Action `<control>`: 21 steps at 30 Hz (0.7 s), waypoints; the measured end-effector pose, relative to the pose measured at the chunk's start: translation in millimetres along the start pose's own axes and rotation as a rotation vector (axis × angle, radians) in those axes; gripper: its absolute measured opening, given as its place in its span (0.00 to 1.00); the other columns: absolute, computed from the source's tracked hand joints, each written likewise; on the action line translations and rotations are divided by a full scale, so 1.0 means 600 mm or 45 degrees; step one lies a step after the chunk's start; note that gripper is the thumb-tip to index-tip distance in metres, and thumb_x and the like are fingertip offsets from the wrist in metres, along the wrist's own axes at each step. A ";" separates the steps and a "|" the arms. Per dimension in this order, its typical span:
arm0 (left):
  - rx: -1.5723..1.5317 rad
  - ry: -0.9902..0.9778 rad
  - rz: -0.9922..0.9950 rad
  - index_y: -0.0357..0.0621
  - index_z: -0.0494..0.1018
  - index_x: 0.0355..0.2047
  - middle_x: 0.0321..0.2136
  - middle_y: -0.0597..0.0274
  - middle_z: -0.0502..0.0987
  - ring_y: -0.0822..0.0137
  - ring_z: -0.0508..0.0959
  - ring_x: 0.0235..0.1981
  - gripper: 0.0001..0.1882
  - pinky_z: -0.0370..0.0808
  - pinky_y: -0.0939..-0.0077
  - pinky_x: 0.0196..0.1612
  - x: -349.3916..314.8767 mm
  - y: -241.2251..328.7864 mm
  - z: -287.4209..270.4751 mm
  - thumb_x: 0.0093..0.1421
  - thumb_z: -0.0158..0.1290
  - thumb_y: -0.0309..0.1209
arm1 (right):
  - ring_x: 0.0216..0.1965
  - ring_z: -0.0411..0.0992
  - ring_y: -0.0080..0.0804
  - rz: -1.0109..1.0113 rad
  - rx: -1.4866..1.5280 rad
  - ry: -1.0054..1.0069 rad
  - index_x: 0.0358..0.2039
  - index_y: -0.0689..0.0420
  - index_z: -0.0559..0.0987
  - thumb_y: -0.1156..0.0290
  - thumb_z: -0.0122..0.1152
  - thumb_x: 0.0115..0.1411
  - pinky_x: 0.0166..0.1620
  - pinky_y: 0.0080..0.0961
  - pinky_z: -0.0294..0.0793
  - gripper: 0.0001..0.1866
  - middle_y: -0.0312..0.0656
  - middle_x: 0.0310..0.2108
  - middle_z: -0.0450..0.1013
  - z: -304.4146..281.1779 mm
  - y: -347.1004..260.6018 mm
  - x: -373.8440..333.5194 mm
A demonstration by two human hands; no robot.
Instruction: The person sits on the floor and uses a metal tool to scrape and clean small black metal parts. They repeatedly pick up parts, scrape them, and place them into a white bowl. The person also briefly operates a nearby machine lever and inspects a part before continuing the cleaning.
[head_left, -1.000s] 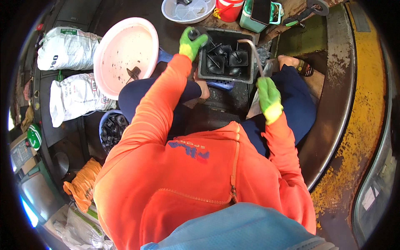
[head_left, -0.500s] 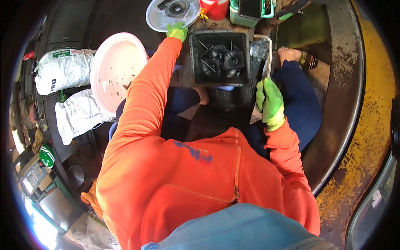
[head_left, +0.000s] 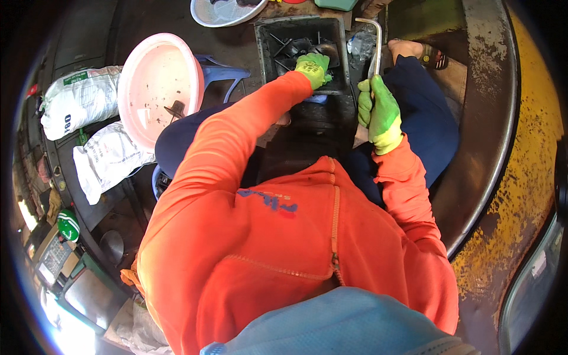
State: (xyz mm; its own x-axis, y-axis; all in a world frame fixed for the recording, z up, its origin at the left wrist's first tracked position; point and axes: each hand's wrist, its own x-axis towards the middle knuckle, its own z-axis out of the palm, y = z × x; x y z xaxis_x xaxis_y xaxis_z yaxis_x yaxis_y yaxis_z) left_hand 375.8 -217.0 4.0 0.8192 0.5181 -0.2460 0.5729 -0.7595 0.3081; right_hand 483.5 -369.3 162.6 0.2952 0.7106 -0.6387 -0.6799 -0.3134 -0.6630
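A: Where are the black parts [head_left: 300, 45], and how might they handle?

B: Inside the dark box [head_left: 261, 50], far centre; they look light, stiff and perhaps slick; their broad bases seem a safer hold than the thin stems.

A: And the hands?

B: They are apart; the gloved left hand [head_left: 313, 70] reaches over the box's near side, though whether its fingers grip anything cannot be told; the gloved right hand [head_left: 381, 112] is wrapped round the near end of a bent metal rod [head_left: 377, 52], likely rigid, best held by its straight shank.

A: Around them?

B: Clear plastic [head_left: 361, 46] right of the box; a pink basin [head_left: 127, 94] left; a white colander [head_left: 228, 21] far left.
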 end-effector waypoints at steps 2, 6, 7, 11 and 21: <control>0.026 -0.045 -0.082 0.43 0.74 0.36 0.40 0.47 0.75 0.47 0.76 0.40 0.16 0.72 0.55 0.43 0.017 -0.003 0.025 0.55 0.52 0.42 | 0.10 0.48 0.16 0.017 -0.048 0.021 0.33 0.56 0.71 0.55 0.41 0.67 0.14 0.16 0.47 0.18 0.27 0.13 0.55 -0.001 0.008 0.002; -0.217 0.234 -0.176 0.42 0.75 0.35 0.37 0.45 0.75 0.49 0.76 0.38 0.15 0.71 0.54 0.41 0.018 -0.033 0.020 0.58 0.49 0.41 | 0.12 0.51 0.15 -0.143 -0.144 0.025 0.33 0.57 0.72 0.58 0.46 0.66 0.16 0.16 0.48 0.15 0.27 0.14 0.57 -0.011 0.022 0.009; -0.315 0.361 -0.149 0.42 0.75 0.33 0.37 0.44 0.75 0.49 0.77 0.35 0.15 0.71 0.54 0.39 0.002 -0.048 0.005 0.58 0.49 0.41 | 0.12 0.51 0.15 -0.192 -0.175 0.014 0.33 0.57 0.73 0.59 0.47 0.66 0.15 0.15 0.48 0.14 0.27 0.14 0.58 -0.014 0.027 0.012; -1.529 0.087 -0.419 0.40 0.72 0.34 0.31 0.58 0.74 0.64 0.78 0.29 0.15 0.72 0.71 0.31 -0.105 -0.110 -0.068 0.58 0.54 0.40 | 0.13 0.52 0.12 -0.260 -0.285 -0.079 0.32 0.53 0.74 0.60 0.52 0.64 0.15 0.13 0.47 0.11 0.26 0.15 0.60 -0.019 0.073 0.044; -1.536 -0.520 -1.071 0.39 0.75 0.36 0.30 0.52 0.77 0.65 0.77 0.29 0.24 0.71 0.70 0.31 -0.248 -0.204 -0.019 0.55 0.54 0.51 | 0.50 0.67 0.57 -0.376 -1.789 -0.296 0.45 0.58 0.73 0.50 0.37 0.64 0.51 0.41 0.65 0.25 0.57 0.46 0.70 0.016 0.213 0.125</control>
State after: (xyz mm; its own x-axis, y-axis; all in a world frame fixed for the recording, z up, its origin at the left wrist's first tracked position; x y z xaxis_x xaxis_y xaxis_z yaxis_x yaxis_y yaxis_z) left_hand 184.4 -196.8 13.2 0.3076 0.3279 -0.8933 0.6988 0.5594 0.4459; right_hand 412.5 -350.0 33.7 0.0992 0.8983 -0.4281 0.6306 -0.3895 -0.6713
